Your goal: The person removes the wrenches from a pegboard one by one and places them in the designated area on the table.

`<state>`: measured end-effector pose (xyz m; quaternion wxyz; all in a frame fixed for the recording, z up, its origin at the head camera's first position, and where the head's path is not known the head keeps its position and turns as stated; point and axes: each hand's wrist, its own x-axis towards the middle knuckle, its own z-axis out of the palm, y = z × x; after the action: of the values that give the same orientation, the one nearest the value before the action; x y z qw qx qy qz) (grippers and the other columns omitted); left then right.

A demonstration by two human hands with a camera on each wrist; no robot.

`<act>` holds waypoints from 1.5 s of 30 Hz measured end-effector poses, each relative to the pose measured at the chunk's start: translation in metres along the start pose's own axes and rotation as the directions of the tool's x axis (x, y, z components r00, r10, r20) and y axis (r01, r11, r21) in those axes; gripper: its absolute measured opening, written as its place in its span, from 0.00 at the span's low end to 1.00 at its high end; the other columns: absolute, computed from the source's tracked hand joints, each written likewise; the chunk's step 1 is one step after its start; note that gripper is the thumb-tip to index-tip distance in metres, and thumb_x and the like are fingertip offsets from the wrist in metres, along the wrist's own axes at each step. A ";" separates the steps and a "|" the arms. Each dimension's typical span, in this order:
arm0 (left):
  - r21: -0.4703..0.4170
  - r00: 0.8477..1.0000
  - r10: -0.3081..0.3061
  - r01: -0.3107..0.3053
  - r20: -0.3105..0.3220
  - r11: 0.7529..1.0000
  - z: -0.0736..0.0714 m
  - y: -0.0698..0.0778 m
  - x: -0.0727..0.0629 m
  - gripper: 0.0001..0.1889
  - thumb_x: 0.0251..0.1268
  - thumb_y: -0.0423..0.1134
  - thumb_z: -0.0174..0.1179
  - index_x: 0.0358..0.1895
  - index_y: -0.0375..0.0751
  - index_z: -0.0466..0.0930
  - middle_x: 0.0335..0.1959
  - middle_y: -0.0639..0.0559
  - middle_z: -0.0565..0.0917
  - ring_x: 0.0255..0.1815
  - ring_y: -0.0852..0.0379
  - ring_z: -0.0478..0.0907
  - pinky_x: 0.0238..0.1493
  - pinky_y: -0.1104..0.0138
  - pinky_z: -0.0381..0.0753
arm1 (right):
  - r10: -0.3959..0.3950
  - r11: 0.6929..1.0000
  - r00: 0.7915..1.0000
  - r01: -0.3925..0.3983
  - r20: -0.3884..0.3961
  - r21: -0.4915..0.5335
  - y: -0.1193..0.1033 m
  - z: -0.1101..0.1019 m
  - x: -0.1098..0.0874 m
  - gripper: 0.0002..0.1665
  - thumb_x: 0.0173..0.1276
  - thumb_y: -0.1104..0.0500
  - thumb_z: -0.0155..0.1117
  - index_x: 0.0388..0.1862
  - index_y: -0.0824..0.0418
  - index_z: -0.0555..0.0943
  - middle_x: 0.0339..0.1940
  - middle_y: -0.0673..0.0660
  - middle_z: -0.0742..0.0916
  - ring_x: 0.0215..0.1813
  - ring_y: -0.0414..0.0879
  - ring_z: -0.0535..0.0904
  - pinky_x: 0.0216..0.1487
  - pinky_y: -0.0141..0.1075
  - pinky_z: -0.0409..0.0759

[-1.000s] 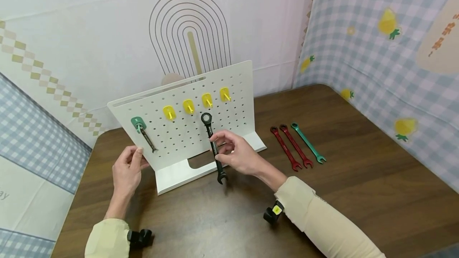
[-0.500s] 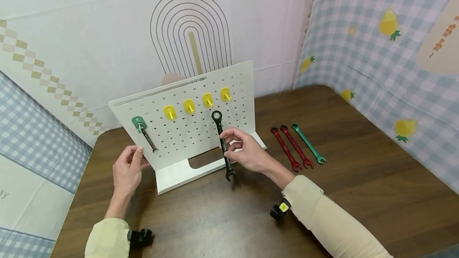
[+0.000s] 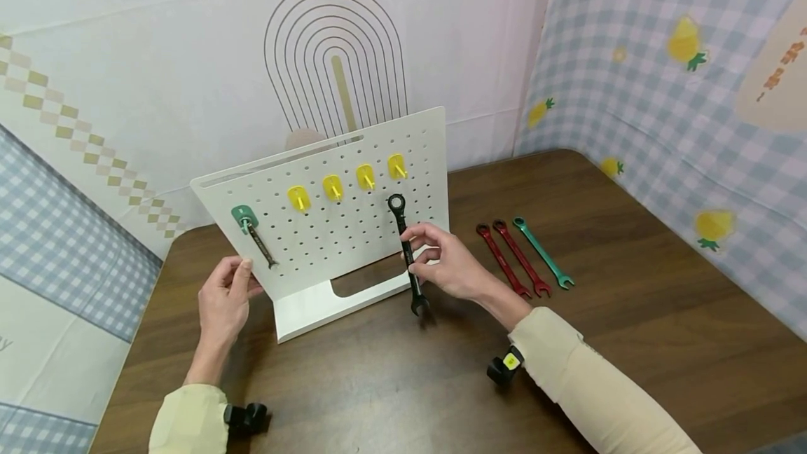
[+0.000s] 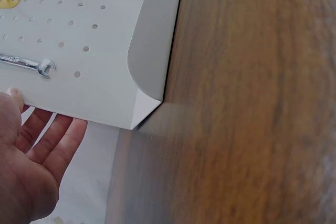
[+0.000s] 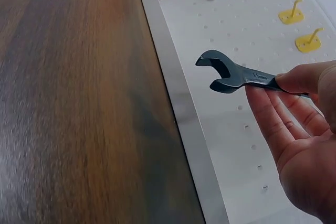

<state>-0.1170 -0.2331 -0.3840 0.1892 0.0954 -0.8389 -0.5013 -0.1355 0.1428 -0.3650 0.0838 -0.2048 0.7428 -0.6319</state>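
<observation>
My right hand pinches a black combination wrench by its shank, ring end up and open end down. The wrench is in front of the right part of a white pegboard. In the right wrist view, the wrench's open jaw points away from the thumb and fingers. My left hand grips the pegboard's left edge, thumb on the front face, as the left wrist view also shows. Beside it, a small silver wrench hangs from a green hook. Several yellow hooks in a row carry nothing.
Two red wrenches and a green wrench lie on the brown wooden table, right of the board. The board's white base has a cut-out. A white cloth hangs behind, and a checked cloth at the right.
My right hand has moved to the right along the front of the pegboard with the black wrench. My left hand has stayed at the board's left edge.
</observation>
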 end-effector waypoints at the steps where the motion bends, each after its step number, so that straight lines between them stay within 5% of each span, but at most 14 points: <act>1: 0.002 1.000 -0.002 0.002 0.001 1.000 0.000 0.000 0.000 0.18 0.83 0.48 0.57 0.55 0.35 0.83 0.38 0.53 0.86 0.32 0.74 0.84 0.36 0.78 0.90 | 0.000 1.000 1.000 0.000 0.000 -0.001 0.001 -0.001 0.000 0.27 0.68 0.77 0.64 0.65 0.68 0.74 0.50 0.64 0.80 0.39 0.44 0.85 0.38 0.38 0.91; 6: 0.006 1.000 -0.002 0.002 0.003 1.000 0.000 0.001 0.000 0.18 0.83 0.49 0.57 0.55 0.36 0.83 0.40 0.50 0.87 0.32 0.73 0.84 0.37 0.77 0.90 | -0.014 1.000 1.000 0.014 -0.010 -0.020 0.003 -0.006 -0.001 0.27 0.67 0.77 0.63 0.65 0.69 0.74 0.51 0.64 0.79 0.39 0.45 0.84 0.37 0.34 0.89; 13: -0.017 1.000 0.004 -0.004 0.003 1.000 0.001 0.001 0.001 0.17 0.83 0.47 0.57 0.54 0.34 0.83 0.33 0.67 0.83 0.31 0.74 0.84 0.36 0.77 0.90 | -0.010 1.000 1.000 0.009 -0.019 -0.028 0.006 -0.012 -0.004 0.27 0.67 0.77 0.63 0.65 0.71 0.73 0.51 0.66 0.79 0.38 0.46 0.83 0.36 0.31 0.87; 20: -0.015 1.000 0.024 -0.024 0.009 1.000 0.003 0.001 0.001 0.17 0.83 0.47 0.57 0.53 0.33 0.82 0.34 0.63 0.85 0.31 0.75 0.84 0.37 0.76 0.90 | 0.010 0.999 1.000 -0.011 -0.019 -0.033 0.008 -0.019 -0.006 0.27 0.68 0.77 0.63 0.66 0.70 0.73 0.52 0.65 0.78 0.39 0.45 0.83 0.36 0.32 0.88; 32: -0.019 1.000 0.020 -0.020 0.004 1.000 0.001 -0.001 0.001 0.17 0.83 0.46 0.57 0.53 0.33 0.82 0.30 0.72 0.81 0.31 0.74 0.83 0.36 0.78 0.89 | 0.027 0.998 0.999 -0.029 -0.029 -0.058 0.011 -0.028 -0.007 0.28 0.69 0.76 0.63 0.67 0.69 0.73 0.53 0.65 0.78 0.38 0.43 0.82 0.36 0.32 0.86; 45: -0.018 1.000 -0.002 0.002 0.005 1.000 0.000 0.000 0.000 0.17 0.83 0.47 0.57 0.54 0.33 0.82 0.32 0.69 0.82 0.32 0.74 0.84 0.37 0.78 0.90 | 0.065 0.988 0.996 -0.073 -0.059 -0.139 0.012 -0.037 -0.011 0.28 0.70 0.73 0.65 0.69 0.65 0.75 0.55 0.66 0.81 0.38 0.46 0.85 0.40 0.49 0.90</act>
<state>-0.1165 -0.2333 -0.3842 0.1872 0.0934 -0.8348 -0.5093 -0.1422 0.1822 -0.3710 0.0710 -0.1672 0.7941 -0.5800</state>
